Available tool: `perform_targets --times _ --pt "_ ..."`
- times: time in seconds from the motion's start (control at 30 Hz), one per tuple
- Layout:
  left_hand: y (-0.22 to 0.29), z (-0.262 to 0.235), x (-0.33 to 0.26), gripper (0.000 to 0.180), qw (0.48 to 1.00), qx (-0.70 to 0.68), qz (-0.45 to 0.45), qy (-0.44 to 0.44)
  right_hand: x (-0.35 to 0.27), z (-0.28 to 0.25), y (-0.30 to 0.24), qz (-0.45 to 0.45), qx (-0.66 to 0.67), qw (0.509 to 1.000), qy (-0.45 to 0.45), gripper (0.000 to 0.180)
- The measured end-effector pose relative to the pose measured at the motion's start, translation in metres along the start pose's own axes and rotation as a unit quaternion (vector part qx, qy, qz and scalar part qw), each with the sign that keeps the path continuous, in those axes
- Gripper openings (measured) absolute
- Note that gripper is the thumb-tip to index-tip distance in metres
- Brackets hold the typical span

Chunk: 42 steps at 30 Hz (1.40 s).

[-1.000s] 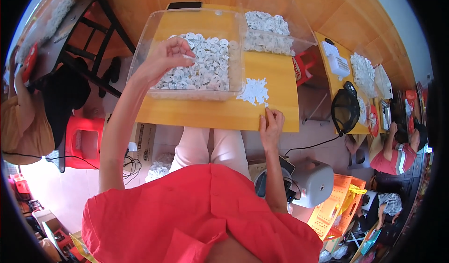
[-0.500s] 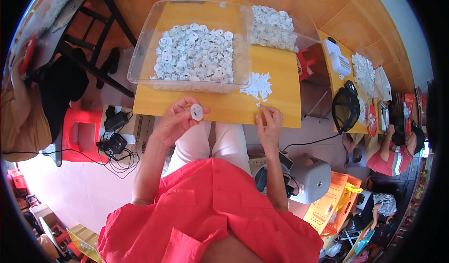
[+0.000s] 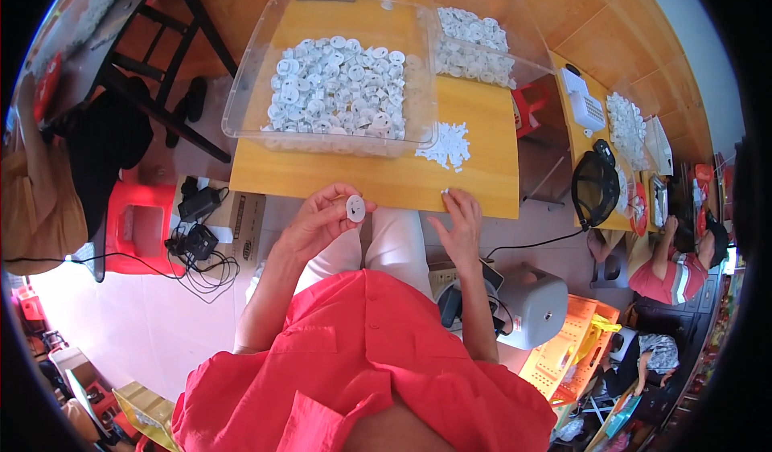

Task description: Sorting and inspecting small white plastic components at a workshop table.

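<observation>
My left hand [image 3: 326,217] pinches a round white plastic disc [image 3: 355,208] with small dark slots, held up in front of the table's near edge. At that edge, on the right, my right hand [image 3: 460,225] has its thumb spread away from its fingers. Its fingertips reach a small white plastic piece [image 3: 445,191] on the tabletop; whether they touch it is hard to tell. Beyond lies a loose pile of similar small white pieces [image 3: 447,145]. A clear plastic bin [image 3: 322,141] left of the pile holds many round white discs [image 3: 338,86].
A second clear bin [image 3: 527,64] of white parts stands behind the yellow table [image 3: 482,162]'s pile. On the left are a red stool [image 3: 143,227] and a carton [image 3: 248,225] with black adapters and cables. At right, a black fan-like object [image 3: 593,185] sits near a seated person [image 3: 671,275].
My left hand has shifted slightly right and nearer to me with the disc. My right hand has opened its thumb outward, and its fingertips have come down to the small piece at the edge.
</observation>
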<state>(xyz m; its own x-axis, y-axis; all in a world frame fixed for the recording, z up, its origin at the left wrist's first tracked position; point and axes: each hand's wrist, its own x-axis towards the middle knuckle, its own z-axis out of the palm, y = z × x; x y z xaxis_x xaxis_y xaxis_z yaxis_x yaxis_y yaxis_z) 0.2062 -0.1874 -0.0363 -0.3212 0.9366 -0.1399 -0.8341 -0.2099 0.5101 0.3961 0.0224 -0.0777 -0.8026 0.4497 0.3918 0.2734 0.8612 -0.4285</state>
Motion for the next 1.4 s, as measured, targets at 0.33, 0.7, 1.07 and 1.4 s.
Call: perform_targets --times 0.33,0.7,1.07,1.4 --pt "-0.004 -0.004 -0.004 0.021 1.000 0.006 -0.017 -0.008 -0.010 0.015 0.003 -0.071 -0.035 0.994 0.076 0.015" --pt "-0.008 -0.001 -0.008 0.020 0.999 -0.006 -0.024 -0.023 0.058 0.015 0.035 0.232 0.395 0.878 0.137 0.004" --pt "-0.009 -0.004 -0.014 0.019 1.000 0.005 -0.016 -0.016 0.075 0.027 0.051 0.283 0.445 0.844 0.096 0.009" --pt "-0.012 -0.003 -0.012 0.021 1.000 0.016 -0.014 -0.001 0.081 0.024 0.059 0.285 0.421 0.858 0.070 0.015"
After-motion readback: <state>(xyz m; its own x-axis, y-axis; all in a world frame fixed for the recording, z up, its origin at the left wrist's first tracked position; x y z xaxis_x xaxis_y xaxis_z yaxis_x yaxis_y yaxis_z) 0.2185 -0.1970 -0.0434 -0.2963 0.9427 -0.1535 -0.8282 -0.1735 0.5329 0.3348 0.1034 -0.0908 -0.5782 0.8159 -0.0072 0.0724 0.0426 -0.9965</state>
